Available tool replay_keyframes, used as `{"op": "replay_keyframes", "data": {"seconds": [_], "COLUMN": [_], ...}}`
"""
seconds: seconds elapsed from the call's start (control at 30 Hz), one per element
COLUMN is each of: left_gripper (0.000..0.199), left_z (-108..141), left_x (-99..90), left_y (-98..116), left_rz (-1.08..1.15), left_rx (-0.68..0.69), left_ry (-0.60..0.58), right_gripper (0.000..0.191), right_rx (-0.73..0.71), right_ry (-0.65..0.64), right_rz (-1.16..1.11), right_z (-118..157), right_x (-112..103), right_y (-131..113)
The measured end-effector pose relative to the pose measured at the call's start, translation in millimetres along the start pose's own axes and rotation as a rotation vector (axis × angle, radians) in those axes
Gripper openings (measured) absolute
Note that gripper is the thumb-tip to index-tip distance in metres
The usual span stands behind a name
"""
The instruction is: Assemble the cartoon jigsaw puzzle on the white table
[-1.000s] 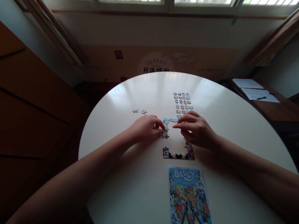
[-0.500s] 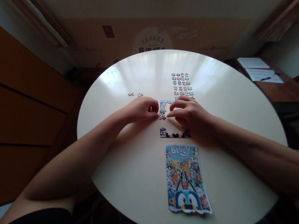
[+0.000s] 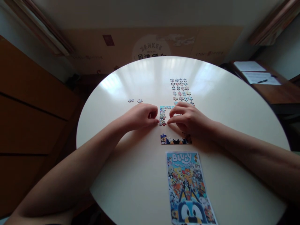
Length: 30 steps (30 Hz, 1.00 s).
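Note:
A partly joined jigsaw frame lies on the white table, with its left column of puzzle pieces [image 3: 162,117] between my two hands. My left hand [image 3: 142,116] rests just left of that column, fingers curled and thumb slightly apart, with no piece visible in it. On the inner side, my right hand [image 3: 187,117] hovers with fingers spread and bent, one fingertip close to the column's lower end. A separate joined bottom strip [image 3: 176,141] lies nearer to me, below a gap. My right hand hides the frame's right side.
Rows of loose puzzle pieces [image 3: 180,89] lie beyond my right hand. Two loose pieces [image 3: 135,100] sit beyond my left hand. A Bluey picture sheet [image 3: 187,187] lies nearest me. Papers [image 3: 261,77] with a pen rest on a brown side table at right.
The view has tilted up a little, so everything sits lower in the picture. My left hand has drawn very slightly away from the column; my right hand stays nearly in place.

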<state>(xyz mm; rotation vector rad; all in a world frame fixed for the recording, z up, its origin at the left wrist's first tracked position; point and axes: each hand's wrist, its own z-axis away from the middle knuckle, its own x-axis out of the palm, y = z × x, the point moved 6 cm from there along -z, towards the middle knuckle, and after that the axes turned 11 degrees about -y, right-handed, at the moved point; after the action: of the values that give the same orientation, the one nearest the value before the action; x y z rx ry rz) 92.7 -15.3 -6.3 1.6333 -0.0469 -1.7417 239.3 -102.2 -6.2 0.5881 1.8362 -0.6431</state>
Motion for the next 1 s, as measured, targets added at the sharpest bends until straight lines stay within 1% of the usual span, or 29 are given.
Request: {"op": "replay_keyframes", "data": {"seconds": [0.07,0.13,0.3,0.43,0.53,0.6,0.67,0.73,0.87,1.0], "left_gripper": [0.018,0.020,0.022,0.022,0.022,0.024,0.024,0.024,0.024,0.016], "left_z": [1.7,4.5,16.7,29.9,38.5,42.6,43.8,42.5,39.4,41.9], "left_x": [-5.0,-13.1,-40.0,-61.4,-72.6,-76.8,-77.5,-75.0,-69.7,-71.8], "left_y": [-3.4,-8.9,-29.0,-49.2,-67.8,-80.1,-90.2,-96.7,-99.7,-102.5], "left_rz": [0.041,0.090,0.192,0.271,0.325,0.355,0.373,0.377,0.338,0.223], "left_rx": [0.001,-0.010,-0.095,-0.152,-0.193,-0.221,-0.255,-0.295,-0.349,-0.432], "left_ry": [0.028,0.097,0.383,0.635,0.770,0.827,0.836,0.802,0.723,0.664], "right_gripper": [0.027,0.027,0.037,0.038,0.036,0.031,0.027,0.026,0.028,0.031], "right_rx": [-0.010,-0.028,-0.050,-0.044,-0.044,-0.047,-0.055,-0.071,-0.077,-0.069], "right_ry": [0.016,0.027,0.017,-0.015,-0.048,-0.056,-0.057,-0.049,-0.012,0.062], "right_rz": [-0.007,-0.015,-0.041,-0.048,-0.052,-0.053,-0.055,-0.052,-0.043,-0.053], "right_z": [-0.1,0.1,0.7,-0.7,-2.1,-2.3,-2.0,-1.3,0.4,3.3], "right_x": [-0.7,-1.4,-0.3,2.6,5.2,6.2,6.5,6.3,4.8,0.9], "right_y": [0.0,-0.7,-2.6,-5.0,-6.6,-6.6,-6.1,-5.7,-5.0,-5.2]}}
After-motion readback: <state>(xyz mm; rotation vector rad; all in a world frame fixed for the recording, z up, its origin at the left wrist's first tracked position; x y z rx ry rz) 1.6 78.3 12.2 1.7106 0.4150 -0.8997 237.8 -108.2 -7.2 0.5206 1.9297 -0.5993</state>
